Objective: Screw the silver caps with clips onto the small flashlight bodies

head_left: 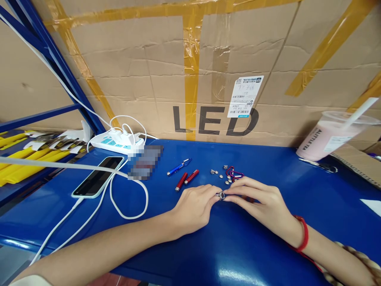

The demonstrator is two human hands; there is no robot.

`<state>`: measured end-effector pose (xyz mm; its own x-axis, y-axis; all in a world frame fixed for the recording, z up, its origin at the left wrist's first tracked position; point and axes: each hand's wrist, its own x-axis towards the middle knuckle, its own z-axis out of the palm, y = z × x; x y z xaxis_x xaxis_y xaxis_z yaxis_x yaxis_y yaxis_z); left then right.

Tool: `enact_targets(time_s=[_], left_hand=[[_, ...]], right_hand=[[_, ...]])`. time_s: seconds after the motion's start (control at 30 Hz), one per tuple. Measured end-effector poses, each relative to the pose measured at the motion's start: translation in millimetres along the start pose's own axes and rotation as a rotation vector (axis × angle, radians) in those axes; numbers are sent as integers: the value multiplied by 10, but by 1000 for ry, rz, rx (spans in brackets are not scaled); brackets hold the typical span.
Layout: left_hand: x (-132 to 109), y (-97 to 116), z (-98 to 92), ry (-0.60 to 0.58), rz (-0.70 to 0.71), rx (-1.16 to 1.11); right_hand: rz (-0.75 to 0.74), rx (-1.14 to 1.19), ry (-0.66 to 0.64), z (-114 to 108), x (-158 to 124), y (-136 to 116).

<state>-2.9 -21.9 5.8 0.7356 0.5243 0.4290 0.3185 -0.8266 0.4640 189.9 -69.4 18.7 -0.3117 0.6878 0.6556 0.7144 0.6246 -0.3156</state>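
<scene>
At the middle of the blue tabletop, my left hand (195,208) and my right hand (262,202) meet fingertip to fingertip. Between them is a small silver metal part (220,195) with a ring-like end, pinched from both sides; the fingers cover most of it. Beyond my left hand lie two short red tubes with silver ends, one red tube (181,181) beside another red tube (191,177). Farther back is a slim blue penlight (178,168) with a clip. Near my right fingertips are red and purple carabiner clips (233,173) and several small round silver pieces (228,179).
A phone (99,176) charges at left, its white cables looping toward my left arm. Behind it sits a white power strip (117,142). A pink drink cup (330,137) with a straw stands at right. The large cardboard box (166,71) walls off the back.
</scene>
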Motion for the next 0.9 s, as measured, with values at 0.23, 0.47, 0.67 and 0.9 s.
enact_targets(time_s=[0.23,0.47,0.67,0.9], left_hand=[[15,1,-14,-49,3,2],[8,1,-23,-76,14,-14],[5,13,-29,-108,-5,-42],[5,11,-19,-87,-23,-119]], right_hand=[[0,41,-4,-13,12,-28],[227,172,-100,-6,43,-70],[339,248,-157,2,52,-61],[275,209,-142,24,2,-39]])
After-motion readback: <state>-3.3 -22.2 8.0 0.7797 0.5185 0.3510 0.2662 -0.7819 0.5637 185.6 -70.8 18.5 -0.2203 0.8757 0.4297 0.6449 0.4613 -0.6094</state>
